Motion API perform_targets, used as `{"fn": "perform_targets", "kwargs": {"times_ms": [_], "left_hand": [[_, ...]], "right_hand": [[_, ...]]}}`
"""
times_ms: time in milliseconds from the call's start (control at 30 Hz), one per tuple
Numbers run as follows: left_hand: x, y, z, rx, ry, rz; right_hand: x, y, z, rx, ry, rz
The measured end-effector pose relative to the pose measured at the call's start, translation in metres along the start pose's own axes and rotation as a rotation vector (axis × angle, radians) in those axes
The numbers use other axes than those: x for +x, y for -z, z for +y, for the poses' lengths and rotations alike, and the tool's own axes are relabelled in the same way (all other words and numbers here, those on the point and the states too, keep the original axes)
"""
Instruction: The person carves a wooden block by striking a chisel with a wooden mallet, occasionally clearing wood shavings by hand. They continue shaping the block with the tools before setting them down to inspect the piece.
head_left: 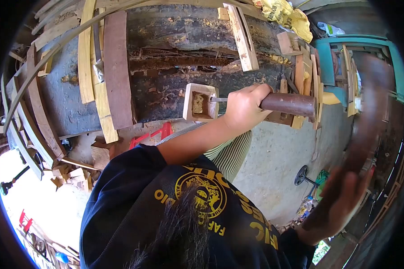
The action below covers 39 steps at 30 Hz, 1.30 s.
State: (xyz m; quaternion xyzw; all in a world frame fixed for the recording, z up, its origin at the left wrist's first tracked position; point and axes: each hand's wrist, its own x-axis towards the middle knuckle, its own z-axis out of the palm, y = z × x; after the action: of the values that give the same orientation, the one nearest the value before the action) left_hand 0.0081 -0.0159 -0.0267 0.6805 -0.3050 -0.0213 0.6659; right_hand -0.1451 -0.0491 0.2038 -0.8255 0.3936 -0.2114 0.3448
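Note:
My left hand (247, 106) is wrapped around a chisel with a thick brown wooden handle (292, 104). The metal blade (216, 99) points left into the hollow of a small pale wooden block (187, 102), which stands at the workbench's near edge. Whether the tip touches wood inside the hollow, I cannot tell. On the right, my right hand (341, 201) grips a dark wooden mallet (370, 121), raised apart from the chisel handle and smeared by motion.
Planks (116, 67) lie across the dark, worn workbench (166, 38) on the left. A pale wood strip (241, 40) rests farther back. Wood pieces (303, 76) and a teal machine frame (327, 62) stand right. A red plastic stool (157, 133) is below the bench edge.

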Motion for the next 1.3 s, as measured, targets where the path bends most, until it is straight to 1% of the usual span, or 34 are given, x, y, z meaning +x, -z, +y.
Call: {"fn": "perform_targets", "kwargs": {"times_ms": [67,133,167,200,267,333,367,400,467,500,533,600,633,700,733,867,900,933,967,1000,1033,1067,1133,1167,1200,1267,1300], "left_hand": [[0.000,0.000,0.000,-0.004,0.008,0.003],[-0.001,-0.001,0.001,-0.013,0.014,0.000],[-0.001,0.000,0.001,0.006,0.014,-0.007],[0.000,0.002,0.001,0.031,0.012,-0.012],[-0.001,0.003,-0.001,0.018,0.013,-0.017],[-0.001,0.003,-0.001,-0.004,0.017,-0.025],[-0.001,0.004,-0.002,-0.016,0.023,-0.016],[-0.003,0.004,-0.002,-0.029,0.033,-0.007],[-0.002,0.004,-0.004,-0.018,0.027,-0.002],[-0.002,0.003,-0.003,-0.009,0.016,0.000],[-0.003,0.002,-0.003,-0.011,0.016,-0.001],[-0.003,0.003,-0.005,0.012,-0.016,-0.018],[-0.003,0.004,-0.006,0.018,-0.021,-0.019],[-0.005,0.004,-0.006,-0.031,-0.013,-0.038],[-0.004,0.005,-0.006,-0.029,-0.014,-0.044],[-0.005,0.007,-0.008,-0.038,0.026,-0.045],[-0.004,0.006,-0.008,-0.038,0.021,-0.061],[-0.004,0.004,-0.011,-0.042,0.017,-0.059],[-0.006,0.003,-0.016,0.021,0.013,-0.048],[-0.005,0.003,-0.019,0.087,0.010,-0.034],[-0.008,0.007,-0.018,0.072,0.040,-0.093],[-0.012,0.006,-0.021,0.075,0.041,-0.089],[-0.022,0.003,-0.034,-0.005,-0.140,-0.053],[-0.018,0.011,-0.020,0.025,-0.180,-0.024],[-0.021,0.011,-0.020,0.032,-0.173,-0.019],[-0.020,0.011,-0.017,0.022,-0.180,-0.076],[-0.020,0.011,-0.013,0.015,-0.208,-0.047]], "right_hand": [[0.000,-0.010,-0.013,0.017,0.020,0.423],[0.015,0.019,0.044,0.555,-0.194,0.120],[0.005,-0.009,0.069,-0.071,0.142,0.060],[-0.008,-0.039,0.030,-0.179,-0.112,-0.200],[-0.005,-0.034,0.019,-0.177,-0.113,-0.166],[0.005,-0.007,0.023,-0.232,0.028,-0.214],[0.002,-0.020,0.001,-0.077,0.016,-0.122],[0.004,-0.019,0.003,-0.078,0.014,-0.123],[0.012,-0.008,0.019,0.181,0.174,0.133],[0.021,-0.013,0.042,0.287,0.100,0.014],[0.016,-0.018,0.057,-0.340,0.357,-0.052],[0.004,-0.044,0.035,-0.199,0.045,-0.171],[0.005,-0.038,0.026,-0.192,0.047,-0.170],[0.008,-0.017,0.014,-0.214,-0.091,-0.267],[0.010,-0.008,0.024,-0.210,-0.095,-0.265],[0.026,0.041,0.104,0.142,-0.085,-0.080],[0.028,0.028,0.086,0.227,-0.080,-0.026],[0.015,-0.004,0.074,0.069,-0.062,-0.128],[0.006,-0.060,0.031,-0.086,-0.046,-0.226],[0.009,-0.062,0.020,-0.226,0.025,-0.370],[0.012,-0.063,0.025,-0.240,-0.046,-0.546],[0.010,-0.065,0.025,-0.239,-0.042,-0.550],[0.001,-0.066,0.025,-0.160,-0.109,-0.563],[-0.004,-0.060,0.031,-0.152,-0.007,-0.426],[-0.011,-0.057,0.030,-0.151,-0.006,-0.436],[-0.021,-0.051,0.025,0.218,0.044,0.025],[-0.024,-0.053,0.022,0.230,0.044,0.190]]}}
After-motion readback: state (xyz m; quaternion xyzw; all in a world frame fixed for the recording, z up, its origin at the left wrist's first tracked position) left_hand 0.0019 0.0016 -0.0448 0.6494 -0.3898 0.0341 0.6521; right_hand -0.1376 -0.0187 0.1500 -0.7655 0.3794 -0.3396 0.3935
